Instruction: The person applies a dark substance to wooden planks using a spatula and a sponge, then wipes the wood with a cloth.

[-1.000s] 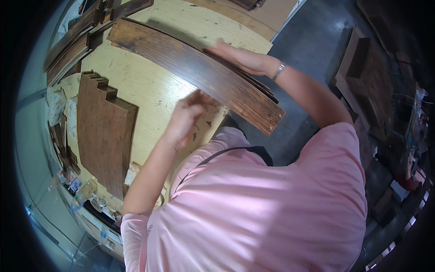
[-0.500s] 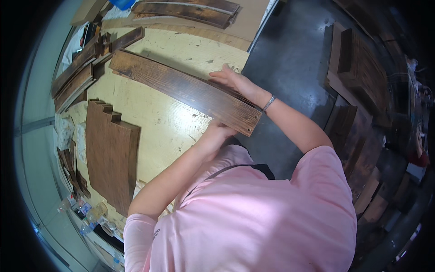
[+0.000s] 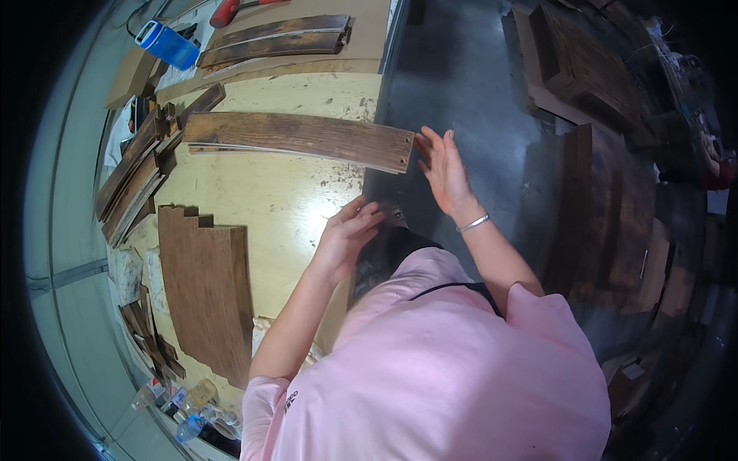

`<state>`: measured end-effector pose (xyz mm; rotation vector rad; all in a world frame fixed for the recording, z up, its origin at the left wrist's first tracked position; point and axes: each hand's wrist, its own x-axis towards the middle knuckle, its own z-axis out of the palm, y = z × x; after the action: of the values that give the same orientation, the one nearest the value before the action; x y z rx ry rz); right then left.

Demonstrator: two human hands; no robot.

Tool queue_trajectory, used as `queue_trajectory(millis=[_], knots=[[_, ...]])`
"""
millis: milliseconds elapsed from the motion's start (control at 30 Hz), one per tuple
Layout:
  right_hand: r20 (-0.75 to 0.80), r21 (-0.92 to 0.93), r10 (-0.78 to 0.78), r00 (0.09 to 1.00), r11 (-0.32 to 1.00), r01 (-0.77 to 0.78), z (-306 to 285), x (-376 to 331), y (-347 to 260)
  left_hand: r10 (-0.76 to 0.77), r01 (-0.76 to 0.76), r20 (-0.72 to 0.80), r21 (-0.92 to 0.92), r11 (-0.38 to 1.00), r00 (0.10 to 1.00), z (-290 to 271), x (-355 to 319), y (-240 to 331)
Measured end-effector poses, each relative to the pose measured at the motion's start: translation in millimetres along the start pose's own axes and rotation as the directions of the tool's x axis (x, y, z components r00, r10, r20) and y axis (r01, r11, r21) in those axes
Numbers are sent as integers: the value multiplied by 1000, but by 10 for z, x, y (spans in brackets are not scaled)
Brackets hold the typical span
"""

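The left hand (image 3: 345, 237) and right hand (image 3: 449, 175) are half open, holding nothing, near the long, brown, stacked wooden boards (image 3: 296, 136). Flat palms should square their ends best.

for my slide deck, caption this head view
Left hand and right hand, both empty, near stacked brown planks overhanging a pale worktable.

The planks (image 3: 300, 137) are grained wood, the tabletop (image 3: 286, 201) glossy.
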<state>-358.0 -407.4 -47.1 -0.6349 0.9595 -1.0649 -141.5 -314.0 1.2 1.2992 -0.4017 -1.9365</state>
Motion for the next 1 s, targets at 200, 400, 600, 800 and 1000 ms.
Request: queue_trajectory(millis=[200, 400, 600, 800, 1000], knots=[[-19, 203, 233, 972, 953, -225, -128, 23, 333, 18, -24, -150, -42, 999, 989, -513, -174, 116], [79, 334, 368, 926, 866, -372, -201, 142, 327, 332, -317, -547, 126, 940, 768, -2102, -374, 1220], [15, 374, 452, 892, 825, -425, 22, 235, 288, 508, -193, -694, 484, 854, 510, -2859, -85, 2475], [84, 444, 525, 847, 741, -504, 324, 207, 12, 366, -113, -524, 453, 884, 769, -3017, 529, 3001], [110, 512, 510, 853, 707, -489, 638, 263, -278, 228, -42, -553, 328, 944, 802, -2677, 903, 3098]])
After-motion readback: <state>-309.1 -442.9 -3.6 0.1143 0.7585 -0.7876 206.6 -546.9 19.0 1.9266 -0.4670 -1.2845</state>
